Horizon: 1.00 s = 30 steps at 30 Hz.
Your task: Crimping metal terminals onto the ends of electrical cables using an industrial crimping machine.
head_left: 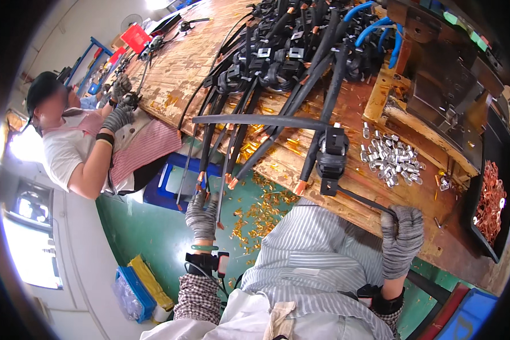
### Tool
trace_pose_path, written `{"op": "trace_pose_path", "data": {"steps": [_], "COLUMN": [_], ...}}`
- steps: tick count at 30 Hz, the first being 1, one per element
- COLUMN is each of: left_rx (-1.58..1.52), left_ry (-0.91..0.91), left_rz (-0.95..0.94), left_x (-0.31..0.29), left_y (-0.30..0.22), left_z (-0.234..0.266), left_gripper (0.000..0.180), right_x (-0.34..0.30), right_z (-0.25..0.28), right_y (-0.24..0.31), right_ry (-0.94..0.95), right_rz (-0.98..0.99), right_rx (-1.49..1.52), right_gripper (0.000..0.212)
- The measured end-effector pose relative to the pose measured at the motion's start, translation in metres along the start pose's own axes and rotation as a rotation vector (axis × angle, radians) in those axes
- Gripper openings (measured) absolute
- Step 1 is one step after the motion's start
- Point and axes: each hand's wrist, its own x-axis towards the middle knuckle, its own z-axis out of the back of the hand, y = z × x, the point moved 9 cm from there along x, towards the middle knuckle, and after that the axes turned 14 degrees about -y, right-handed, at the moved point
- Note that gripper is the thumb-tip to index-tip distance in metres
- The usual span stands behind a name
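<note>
My left hand (201, 216), in a grey striped glove, reaches up below the table edge. Its fingers close at the bare copper end of a black cable (205, 156) hanging over the edge; the exact grip is partly hidden. My right hand (402, 241), gloved alike, is closed on a thin black cable (362, 200) at the front edge. That cable runs left to a black clamp-like part (332, 156), lying on the table between my hands. A thick black cable (260, 120) stretches left from this part. Other cables with stripped copper ends (301, 187) hang nearby.
A heap of black cables (277, 68) covers the far table. Silver metal terminals (392, 158) lie near a metal machine (447, 85). A black tray (484, 221) holds copper pieces. Across the left side, a co-worker (85, 136) handles parts. Copper-coloured scraps (260, 215) litter the green floor.
</note>
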Motion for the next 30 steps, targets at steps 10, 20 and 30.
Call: {"op": "trace_pose_path", "data": {"steps": [10, 20, 30], "left_rx": [0.372, 0.062, -0.342], "left_ry": [0.127, 0.036, 0.227], "left_rz": [-0.052, 0.323, 0.519], "left_x": [0.01, 0.011, 0.002], "left_y": [-0.014, 0.005, 0.038], "left_z": [-0.018, -0.028, -0.042], "left_gripper": [0.038, 0.051, 0.047], "right_x": [-0.001, -0.001, -0.001], "right_z": [0.0, -0.001, 0.0], "right_y": [-0.001, -0.001, 0.001], "right_ry": [-0.01, -0.005, -0.009], "right_rz": [0.012, 0.009, 0.015], "right_rx": [-0.027, -0.035, 0.0], "right_gripper": [0.019, 0.019, 0.02]}}
